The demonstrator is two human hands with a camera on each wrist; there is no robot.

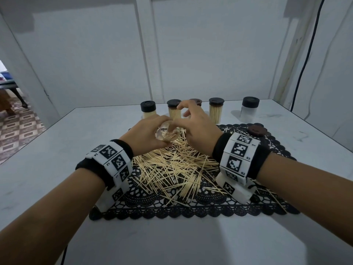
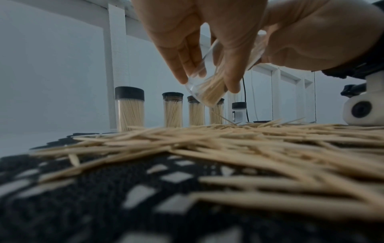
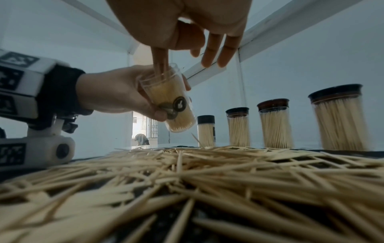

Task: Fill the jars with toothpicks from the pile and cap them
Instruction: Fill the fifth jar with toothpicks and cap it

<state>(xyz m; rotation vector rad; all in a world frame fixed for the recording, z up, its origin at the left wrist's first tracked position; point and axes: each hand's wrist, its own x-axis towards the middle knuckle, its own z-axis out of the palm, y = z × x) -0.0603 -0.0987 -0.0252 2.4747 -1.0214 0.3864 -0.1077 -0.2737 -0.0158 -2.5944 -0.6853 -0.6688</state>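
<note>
Left hand [image 1: 146, 133]: fingers and thumb curled round an uncapped clear jar [image 3: 168, 100], held tilted above the toothpick pile [image 1: 175, 169], at 12 o'clock from the pile's centre. Jar is largely filled. Right hand [image 1: 198, 129]: forefinger and thumb pinch a few toothpicks [image 3: 160, 65] at the jar mouth; remaining fingers extended, loose. Pile lies on a black lace mat [image 1: 210, 207] on the tabletop [image 1: 57, 150]. A loose cap [image 1: 257, 130] rests at the mat's 1 o'clock corner. Four filled capped jars [image 1: 215, 111] stand at 12 o'clock behind the hands.
</note>
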